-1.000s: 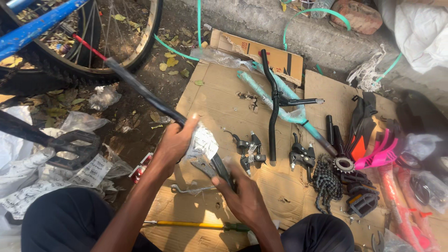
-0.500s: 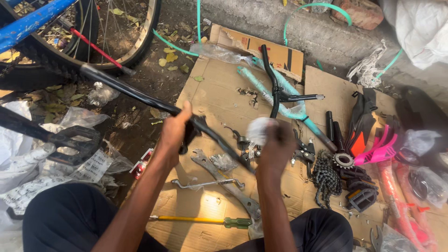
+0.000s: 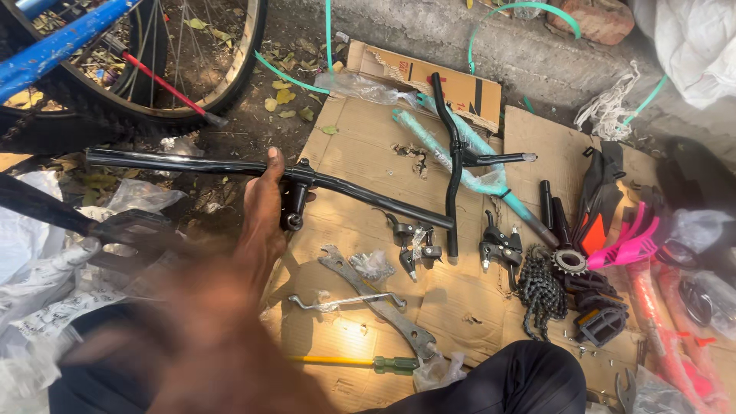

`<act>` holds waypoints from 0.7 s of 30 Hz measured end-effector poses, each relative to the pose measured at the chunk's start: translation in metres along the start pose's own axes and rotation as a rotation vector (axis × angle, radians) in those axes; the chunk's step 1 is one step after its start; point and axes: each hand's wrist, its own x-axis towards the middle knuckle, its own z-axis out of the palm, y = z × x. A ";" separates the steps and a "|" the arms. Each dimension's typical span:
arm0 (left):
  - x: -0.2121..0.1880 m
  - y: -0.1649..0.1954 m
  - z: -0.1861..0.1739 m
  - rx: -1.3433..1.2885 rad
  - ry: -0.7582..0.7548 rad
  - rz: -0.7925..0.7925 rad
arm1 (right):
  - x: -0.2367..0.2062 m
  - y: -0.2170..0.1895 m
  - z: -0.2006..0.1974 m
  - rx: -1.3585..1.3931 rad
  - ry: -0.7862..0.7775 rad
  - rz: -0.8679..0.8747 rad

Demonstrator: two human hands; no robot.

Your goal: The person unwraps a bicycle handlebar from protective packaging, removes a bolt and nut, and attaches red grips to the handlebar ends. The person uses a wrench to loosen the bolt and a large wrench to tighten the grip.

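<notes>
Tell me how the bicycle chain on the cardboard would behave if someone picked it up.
The chain lies in a loose heap of links, so it would probably hang floppy and uncoil. It looks like dark metal, likely heavy for its size. It may be greasy, hence slippery.

Hard daylight, mixed sun and shade, heavy motion blur low left.

Sun lands on the cardboard sheet (image 3: 429,307) in dappled patches: brightest along its near edge by the yellow-handled screwdriver (image 3: 360,361), and at its far right, where the white bag (image 3: 694,46) is close to blown out. Dirt left of the cardboard sits in shade, and the bicycle wheel (image 3: 153,77) beyond it is dim but sharp. Shadows on the cardboard are short and hard-edged. The left hand (image 3: 264,211) gripping the black handlebar (image 3: 230,166) is only slightly soft; the forearm nearer the camera smears into brown blur. Mild wide-angle stretch at the frame corners.
</notes>
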 end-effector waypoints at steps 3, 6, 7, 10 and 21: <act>-0.005 0.007 -0.004 -0.008 -0.010 0.039 | 0.026 0.012 -0.033 -0.129 0.047 0.045; -0.016 0.015 -0.002 -0.032 -0.047 0.026 | 0.064 0.023 -0.081 -0.308 0.077 0.146; -0.017 0.018 0.002 -0.023 -0.039 0.007 | 0.076 0.027 -0.099 -0.365 0.037 0.230; -0.014 0.022 0.016 -0.022 -0.122 0.003 | 0.093 0.028 -0.142 -0.437 -0.094 0.420; -0.065 -0.043 0.053 0.859 0.099 0.525 | 0.130 -0.015 -0.094 -0.517 -0.002 0.314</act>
